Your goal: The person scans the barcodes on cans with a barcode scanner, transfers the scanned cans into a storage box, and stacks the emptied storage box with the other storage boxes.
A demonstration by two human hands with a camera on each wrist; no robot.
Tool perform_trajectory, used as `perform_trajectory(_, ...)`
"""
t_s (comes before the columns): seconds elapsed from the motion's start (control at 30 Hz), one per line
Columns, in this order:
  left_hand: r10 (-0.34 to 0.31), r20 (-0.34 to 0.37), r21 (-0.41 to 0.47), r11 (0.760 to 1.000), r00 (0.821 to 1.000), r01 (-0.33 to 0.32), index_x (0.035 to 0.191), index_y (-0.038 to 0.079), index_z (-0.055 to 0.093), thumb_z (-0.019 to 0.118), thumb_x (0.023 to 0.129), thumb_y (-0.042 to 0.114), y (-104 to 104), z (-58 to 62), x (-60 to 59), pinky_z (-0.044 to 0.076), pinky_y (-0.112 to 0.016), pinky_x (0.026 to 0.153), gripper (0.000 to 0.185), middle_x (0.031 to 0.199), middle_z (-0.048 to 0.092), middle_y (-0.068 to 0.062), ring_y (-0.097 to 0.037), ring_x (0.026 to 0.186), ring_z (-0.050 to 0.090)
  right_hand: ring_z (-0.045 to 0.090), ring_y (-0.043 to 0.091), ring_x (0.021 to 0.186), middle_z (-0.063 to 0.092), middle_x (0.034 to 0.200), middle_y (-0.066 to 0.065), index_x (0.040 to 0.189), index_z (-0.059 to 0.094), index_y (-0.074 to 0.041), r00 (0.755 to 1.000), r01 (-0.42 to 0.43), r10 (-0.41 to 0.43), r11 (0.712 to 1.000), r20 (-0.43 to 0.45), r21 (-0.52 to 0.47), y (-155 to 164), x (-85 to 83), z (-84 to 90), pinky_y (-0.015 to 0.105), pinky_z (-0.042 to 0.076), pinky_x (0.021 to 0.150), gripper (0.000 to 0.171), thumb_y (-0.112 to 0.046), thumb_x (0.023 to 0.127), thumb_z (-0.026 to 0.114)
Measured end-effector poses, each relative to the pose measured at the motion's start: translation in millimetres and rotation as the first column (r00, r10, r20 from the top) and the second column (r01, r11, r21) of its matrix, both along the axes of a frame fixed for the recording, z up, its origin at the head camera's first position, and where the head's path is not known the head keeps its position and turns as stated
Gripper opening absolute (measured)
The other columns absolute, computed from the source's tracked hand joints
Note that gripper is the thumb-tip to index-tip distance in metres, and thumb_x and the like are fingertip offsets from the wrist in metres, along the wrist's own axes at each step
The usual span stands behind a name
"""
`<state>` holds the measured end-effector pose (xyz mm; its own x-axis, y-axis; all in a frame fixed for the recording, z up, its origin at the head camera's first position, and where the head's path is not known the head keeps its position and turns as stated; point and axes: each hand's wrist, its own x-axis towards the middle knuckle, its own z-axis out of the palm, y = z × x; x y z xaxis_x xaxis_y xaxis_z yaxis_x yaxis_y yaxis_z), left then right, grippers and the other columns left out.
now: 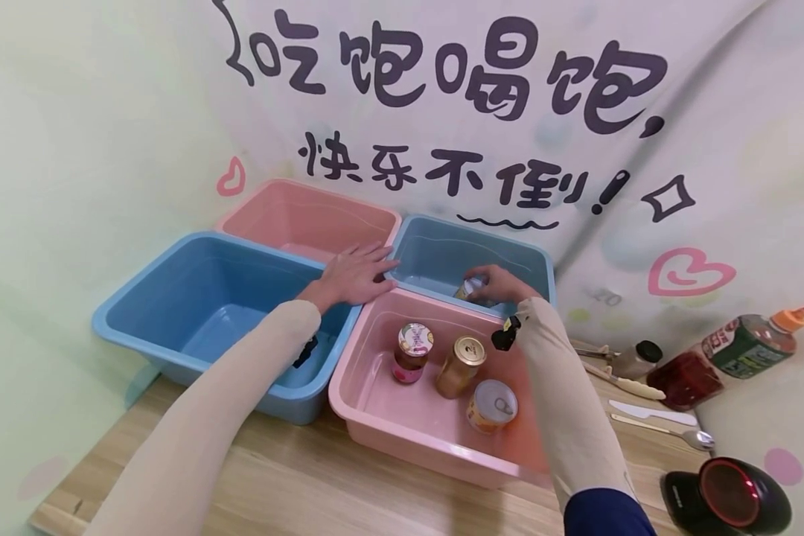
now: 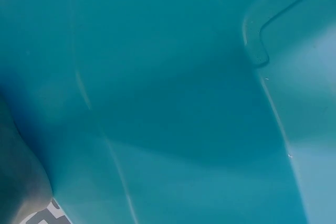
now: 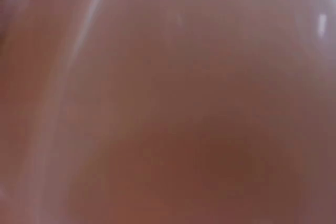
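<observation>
Gripping a small can [image 1: 472, 287] inside the far blue bin [image 1: 435, 249], the right hand [image 1: 502, 285] curls round it; the left hand [image 1: 351, 274] lies flat, fingers straight, on the bin rims.

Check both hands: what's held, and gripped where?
Right hand grips a small can around its side, over the far blue bin. Left hand holds nothing, resting flat on the bin rims.

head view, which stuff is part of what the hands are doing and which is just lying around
In use: right hand gripping a small can over the far blue bin; left hand flat on the bin rims; near pink bin with three jars.

Lying about: sauce bottle, spoon, scanner.
</observation>
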<state>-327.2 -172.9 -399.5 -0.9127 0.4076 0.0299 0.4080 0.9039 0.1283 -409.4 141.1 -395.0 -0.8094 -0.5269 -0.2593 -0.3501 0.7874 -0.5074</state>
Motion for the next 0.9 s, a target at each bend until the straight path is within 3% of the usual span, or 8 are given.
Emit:
perform_trajectory(0.2, -0.001, -0.008, -0.001, 1.0, 1.0, 0.001, 0.155, 0.025, 0.037, 0.037, 0.1, 0.057, 1, -1.6, -0.6, 0.008, -0.052, 0.127, 0.063, 0.168, 0.022, -0.004, -0.028, 0.157, 0.014, 0.058, 0.018, 0.078, 0.063, 0.109, 0.021, 0.137, 0.056, 0.001, 1.0, -0.01, 0.01, 1.0, 0.016, -0.006, -2, -1.1, -7.9, 0.028, 0.05, 0.066, 0.046, -0.011, 0.094, 0.066)
perform_trajectory(0.3, -0.009, -0.014, -0.005, 1.0, 1.0, 0.009, 0.155, 0.025, 0.037, 0.037, 0.1, 0.057, 2, -3.7, -1.1, 0.01, -0.053, 0.126, 0.064, 0.167, 0.023, -0.004, -0.029, 0.157, 0.015, 0.056, 0.017, 0.078, 0.062, 0.116, 0.021, 0.136, 0.057, 0.002, 0.999, -0.029, 0.029, 1.0, 0.017, 0.012, -2, -3.8, -15.2, 0.026, 0.047, 0.066, 0.043, -0.009, 0.095, 0.063)
perform_trajectory(0.7, -0.006, -0.018, -0.027, 1.0, 1.0, 0.006, 0.156, 0.026, 0.037, 0.037, 0.101, 0.056, 1, -1.6, 0.3, 0.01, -0.052, 0.126, 0.063, 0.168, 0.023, -0.004, -0.029, 0.156, 0.016, 0.054, 0.031, 0.11, 0.056, 0.136, 0.025, 0.133, 0.059, 0.001, 0.993, -0.111, 0.11, 0.993, 0.042, 0.038, -9, -4.2, -19.4, 0.037, 0.047, 0.085, 0.035, -0.005, 0.099, 0.05)
perform_trajectory(0.9, -0.005, -0.016, -0.017, 1.0, 1.0, 0.005, 0.155, 0.025, 0.037, 0.037, 0.101, 0.056, 0, -0.5, 0.8, 0.011, -0.052, 0.127, 0.063, 0.167, 0.023, -0.004, -0.029, 0.156, 0.016, 0.053, 0.034, 0.117, 0.055, 0.139, 0.026, 0.132, 0.06, 0.001, 0.99, -0.134, 0.131, 0.989, 0.052, 0.059, -12, -2.6, -19.1, 0.043, 0.048, 0.093, 0.034, -0.004, 0.1, 0.047)
